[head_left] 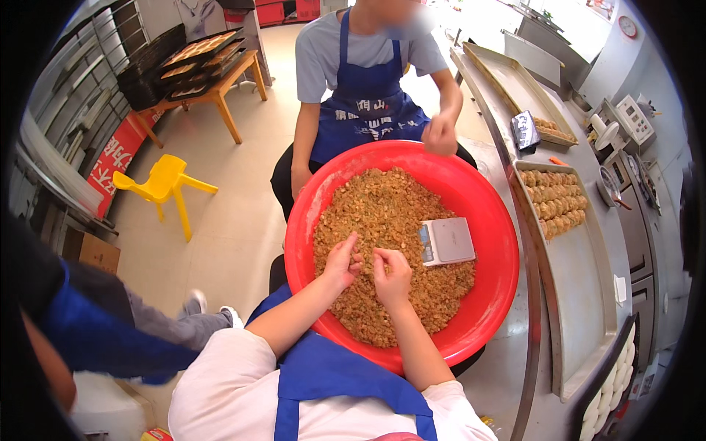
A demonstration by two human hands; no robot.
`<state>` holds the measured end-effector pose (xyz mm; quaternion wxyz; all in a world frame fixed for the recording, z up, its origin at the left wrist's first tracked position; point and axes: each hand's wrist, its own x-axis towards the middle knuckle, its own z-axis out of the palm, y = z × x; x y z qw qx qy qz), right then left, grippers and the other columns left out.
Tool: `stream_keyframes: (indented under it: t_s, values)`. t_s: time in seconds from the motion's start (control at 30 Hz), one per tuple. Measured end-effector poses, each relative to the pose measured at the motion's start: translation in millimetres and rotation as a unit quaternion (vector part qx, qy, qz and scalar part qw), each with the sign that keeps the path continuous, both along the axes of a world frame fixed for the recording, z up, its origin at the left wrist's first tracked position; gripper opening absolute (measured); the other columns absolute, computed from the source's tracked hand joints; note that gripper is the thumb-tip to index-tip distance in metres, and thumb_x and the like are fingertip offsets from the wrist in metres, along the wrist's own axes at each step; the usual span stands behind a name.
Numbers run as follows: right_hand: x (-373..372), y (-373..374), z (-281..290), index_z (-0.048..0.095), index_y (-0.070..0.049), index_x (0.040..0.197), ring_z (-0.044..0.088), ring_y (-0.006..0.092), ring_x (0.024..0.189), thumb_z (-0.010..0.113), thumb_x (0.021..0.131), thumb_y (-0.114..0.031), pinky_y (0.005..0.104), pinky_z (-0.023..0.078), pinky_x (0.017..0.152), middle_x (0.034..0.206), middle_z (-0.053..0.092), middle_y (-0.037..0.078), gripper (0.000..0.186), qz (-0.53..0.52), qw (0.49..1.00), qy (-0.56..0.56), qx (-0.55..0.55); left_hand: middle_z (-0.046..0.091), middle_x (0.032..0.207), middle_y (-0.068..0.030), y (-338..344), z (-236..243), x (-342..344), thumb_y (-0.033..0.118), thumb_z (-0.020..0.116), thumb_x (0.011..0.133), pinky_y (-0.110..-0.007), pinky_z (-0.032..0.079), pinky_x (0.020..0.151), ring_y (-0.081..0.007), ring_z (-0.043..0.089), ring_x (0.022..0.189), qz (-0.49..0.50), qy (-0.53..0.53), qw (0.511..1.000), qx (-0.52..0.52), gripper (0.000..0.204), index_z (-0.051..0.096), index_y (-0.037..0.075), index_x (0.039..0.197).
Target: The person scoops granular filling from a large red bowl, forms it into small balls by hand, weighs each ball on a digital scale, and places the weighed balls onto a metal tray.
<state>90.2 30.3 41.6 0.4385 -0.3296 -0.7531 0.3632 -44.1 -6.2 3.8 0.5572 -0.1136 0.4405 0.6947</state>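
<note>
A wide red basin (489,294) holds crumbly brown mixture (375,198) with a small silver scale (448,239) resting on its right part. Over the mixture, near the middle, my left hand (344,261) is half-cupped with its fingers apart and nothing visible in it. Just to its right, my right hand (390,273) has its fingers curled and pinched; what they hold, if anything, is hidden.
A seated co-worker (346,73) faces me across the basin; another person's legs (169,331) are at left. On the right counter are metal trays (573,301), rows of brown pieces (555,202) and a bowl (609,184). A yellow chair (162,184) and stacked black trays (140,88) stand left.
</note>
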Motion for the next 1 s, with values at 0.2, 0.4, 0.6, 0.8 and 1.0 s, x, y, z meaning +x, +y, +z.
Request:
stream_keyframes:
  t_s: [0.2,0.4,0.6,0.8,1.0]
  values:
    - [-6.4,7.4,-33.9,0.067,-0.005,0.091,0.063,0.0312,0.089,0.06,0.089,-0.02,0.0436,0.049,0.08,0.095,0.065,0.011,0.017,-0.042,0.995,-0.076,0.058,0.055,0.11,-0.0064,-10.3,19.5,13.5,0.061,0.046,0.091,-0.038,0.041,0.083,-0.022,0.052,0.099,-0.209,-0.163,0.957,0.118,0.057,0.049,0.011,0.117]
    - [-1.5,13.8,-25.9,0.067,-0.005,0.088,0.064,0.0298,0.078,0.064,0.086,-0.018,0.0391,0.051,0.07,0.083,0.065,0.01,0.013,-0.033,0.999,-0.002,-0.036,0.049,0.137,-0.0102,-10.4,1.1,8.6,0.076,0.034,0.087,-0.053,0.034,0.106,-0.0296,0.048,0.124,-0.341,-0.236,0.881,0.23,0.079,0.048,0.013,0.132]
    - [-8.5,10.8,-36.1,0.07,-0.006,0.094,0.065,0.0282,0.094,0.07,0.08,-0.03,0.037,0.051,0.083,0.098,0.069,0.012,0.028,-0.071,0.993,-0.033,0.082,0.051,0.133,-0.0117,-17.0,19.8,9.8,0.076,0.031,0.088,-0.048,0.037,0.105,-0.0295,0.049,0.124,-0.28,-0.253,0.914,0.149,0.08,0.048,0.011,0.132]
    - [-5.7,54.6,-33.6,0.068,-0.006,0.072,0.064,0.0341,0.066,0.061,0.089,-0.033,0.0442,0.05,0.061,0.071,0.064,0.016,0.032,-0.033,0.982,-0.188,0.018,0.048,0.139,-0.0152,-5.3,-31.2,-0.2,0.07,0.027,0.093,-0.042,0.038,0.104,-0.0303,0.048,0.127,-0.398,-0.285,0.806,0.333,0.082,0.04,0.003,0.139]
    - [103.0,180.9,-110.3,0.063,0.0,0.112,0.06,0.035,0.108,0.048,0.097,-0.039,0.0427,0.046,0.09,0.118,0.062,0.021,0.044,-0.252,0.949,-0.189,0.0,0.051,0.136,-0.0134,1.8,10.7,38.1,0.042,0.039,0.101,-0.039,0.042,0.097,-0.0254,0.053,0.117,-0.384,0.176,0.905,0.044,0.051,0.049,0.004,0.133]
